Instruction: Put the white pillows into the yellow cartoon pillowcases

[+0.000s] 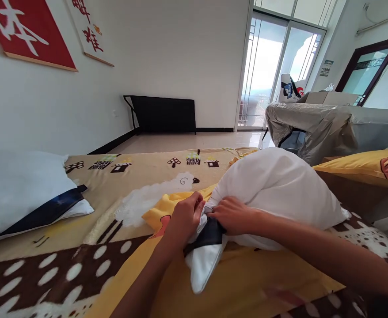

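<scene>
A plump white pillow (280, 190) lies in front of me on the right, on top of a yellow printed cloth (247, 278). At its near left end a white pillowcase (207, 258) with a dark navy band is bunched up, one pointed corner hanging towards me. My left hand (189, 213) is closed on the bunched fabric edge. Just to its right, my right hand (232, 215) grips the same fabric beside the navy band, its fingertips partly hidden in the folds. How far the pillow sits inside the case I cannot tell.
Another white pillow (24, 190) with a navy band lies at the left on the patterned blanket (150, 176). A yellow pillow (359, 167) is at the right edge. Beyond stand a covered table (329, 121) and a folded black panel (164, 115) against the wall.
</scene>
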`<state>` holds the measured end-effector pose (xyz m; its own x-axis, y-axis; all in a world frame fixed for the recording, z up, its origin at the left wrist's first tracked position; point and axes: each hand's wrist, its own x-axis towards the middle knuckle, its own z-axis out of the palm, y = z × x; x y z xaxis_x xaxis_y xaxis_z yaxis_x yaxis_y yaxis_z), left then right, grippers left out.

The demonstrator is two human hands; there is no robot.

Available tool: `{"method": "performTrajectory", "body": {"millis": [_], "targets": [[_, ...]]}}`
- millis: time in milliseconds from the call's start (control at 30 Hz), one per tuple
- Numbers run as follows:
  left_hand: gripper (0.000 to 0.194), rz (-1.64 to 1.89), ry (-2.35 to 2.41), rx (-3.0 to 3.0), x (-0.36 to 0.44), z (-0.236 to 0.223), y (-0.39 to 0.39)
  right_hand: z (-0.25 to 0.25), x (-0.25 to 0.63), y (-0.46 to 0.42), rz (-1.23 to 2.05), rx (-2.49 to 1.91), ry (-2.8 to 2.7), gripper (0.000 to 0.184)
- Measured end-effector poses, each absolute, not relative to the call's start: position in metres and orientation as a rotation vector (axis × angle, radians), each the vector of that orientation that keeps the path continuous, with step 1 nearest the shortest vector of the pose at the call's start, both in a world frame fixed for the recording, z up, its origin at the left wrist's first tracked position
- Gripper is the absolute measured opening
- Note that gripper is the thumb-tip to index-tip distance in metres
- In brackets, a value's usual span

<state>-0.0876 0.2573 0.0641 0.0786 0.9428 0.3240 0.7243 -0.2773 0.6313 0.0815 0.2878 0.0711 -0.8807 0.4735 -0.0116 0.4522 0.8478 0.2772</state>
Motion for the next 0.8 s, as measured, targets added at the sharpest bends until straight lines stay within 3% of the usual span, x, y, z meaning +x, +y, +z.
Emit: {"method": "performTrajectory", "body": {"millis": [233,400,600,800], "targets": [[0.022,0.904,1.749,1.999,-0.108,0.074,0.257,0.071,0.052,0.326,0.287,0.809,2.853,0.024],[0.027,0.824,1.991,1.988,-0.133,0.046,0.292,0.056,0.056,0.319,0.303,0.770,2.946,0.021],[0.041,0.671,1.637,1.874,-0.152,0.015,0.324,0.030,0.066,0.292,0.480,0.789,3.055,0.013],[0.043,0.611,1.451,1.908,-0.140,0.026,0.310,0.023,0.071,0.271,0.579,0.770,3.066,0.016]]}}
